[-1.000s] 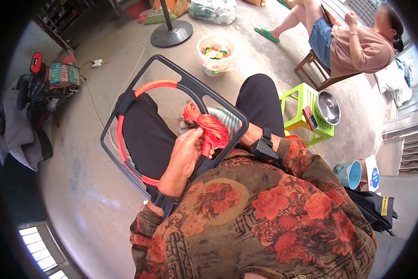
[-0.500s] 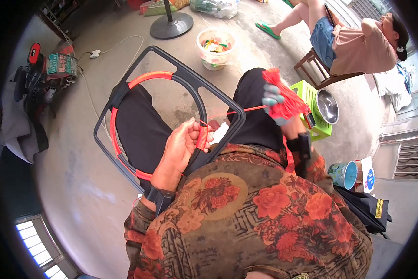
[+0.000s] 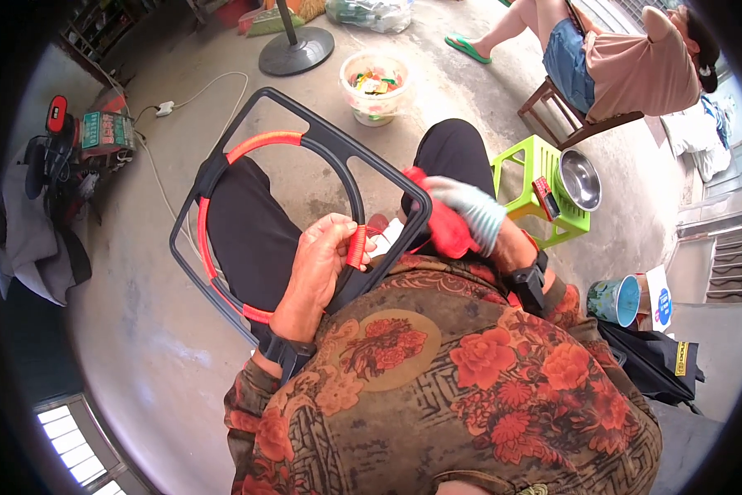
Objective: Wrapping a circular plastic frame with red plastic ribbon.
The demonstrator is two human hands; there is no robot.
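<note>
While the bare left hand (image 3: 315,257) steadies a black plastic frame (image 3: 350,142) with a round inner ring, its thumb and fingers are clamped on a tight orange-red cord wrapping (image 3: 357,247) at the ring's right side. In this head view, the wrapping lies between the thumb on its left and fingertips that show just past its right edge; the rest of those fingers are hidden behind it. The right hand (image 3: 474,210), in a pale striped glove, is closed over a loose bundle of bright red cord (image 3: 449,233) just right of the frame. The bundle lies against the palm side, and motion blur leaves each finger's position hard to make out. How the cord runs from bundle to wrapping cannot be followed. Between the wrapping and the frame's near right side, a white patch (image 3: 386,238) is partly covered, its nature unclear. Dark trousers (image 3: 247,231) lie under the frame. Far off, a black round-based stand (image 3: 296,54) is cut off by the picture's edge, as is a seated person's (image 3: 635,70) farther foot.
</note>
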